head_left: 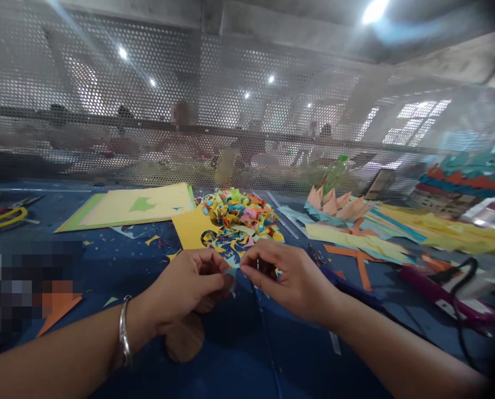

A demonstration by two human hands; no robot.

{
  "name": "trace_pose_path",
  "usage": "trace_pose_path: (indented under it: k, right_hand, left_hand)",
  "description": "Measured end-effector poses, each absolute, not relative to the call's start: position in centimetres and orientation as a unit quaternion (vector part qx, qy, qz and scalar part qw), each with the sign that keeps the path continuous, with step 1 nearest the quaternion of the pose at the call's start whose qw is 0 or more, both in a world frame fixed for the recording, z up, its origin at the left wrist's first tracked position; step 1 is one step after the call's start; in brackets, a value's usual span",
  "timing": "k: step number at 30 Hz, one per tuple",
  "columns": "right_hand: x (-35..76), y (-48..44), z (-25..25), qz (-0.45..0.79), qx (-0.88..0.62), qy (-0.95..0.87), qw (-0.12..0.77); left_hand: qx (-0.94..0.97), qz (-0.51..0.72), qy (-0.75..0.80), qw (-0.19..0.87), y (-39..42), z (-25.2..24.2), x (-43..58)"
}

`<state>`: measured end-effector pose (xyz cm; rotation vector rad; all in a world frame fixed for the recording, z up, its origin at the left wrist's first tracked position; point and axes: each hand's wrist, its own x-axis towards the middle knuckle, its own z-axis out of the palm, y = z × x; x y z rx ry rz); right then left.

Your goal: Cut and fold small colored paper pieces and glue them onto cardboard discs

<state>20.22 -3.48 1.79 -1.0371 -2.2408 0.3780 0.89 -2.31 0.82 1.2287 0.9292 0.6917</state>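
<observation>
- Your left hand pinches a light-blue paper piece.
- Your right hand: narrow, at its edge; grip unclear.
- Paper scraps heaped beyond, on the bench.

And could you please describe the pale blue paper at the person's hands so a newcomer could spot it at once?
On the dark blue table, go to the heap of multicoloured paper scraps. Just in front of it is the left hand, with a silver bangle at its wrist, pinching the small pale blue paper. Unlike the loose scraps behind, it is held in a hand.
</observation>
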Motion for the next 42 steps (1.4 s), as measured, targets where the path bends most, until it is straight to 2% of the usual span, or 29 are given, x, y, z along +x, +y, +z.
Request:
trace_pose_path:
  k: [3, 7, 23, 28, 42]
  right_hand:
    - [20.3, -3.55, 1.64, 0.115, -0.368, -0.863, 0.327]
    - [20.29, -3.68, 1.41, 0.094, -0.332, -0.89, 0.299]
    - [20.05, -3.79, 1.53, 0.034, -0.301, -0.907, 0.292]
    - [19.94, -3.78, 1.34, 0.04, -0.302, -0.906, 0.295]
    - [19.41, -3.93, 1.33, 0.147, -0.38, -0.843, 0.352]
  left_hand:
    - [0.496, 0.332, 0.417, 0.685, -2.3, 1.33, 0.84]
    - [0.462, 0.337, 0.405, 0.713, -2.4, 1.69, 0.78]
    - [0.43, 0.348, 0.409, 0.726, -2.57, 1.84, 0.92]
    - [0.441, 0.334, 0.415, 0.722, -2.69, 1.87, 0.99]
    - [0.559, 0.334, 0.44, 0.618, -2.81, 1.27, 1.1]
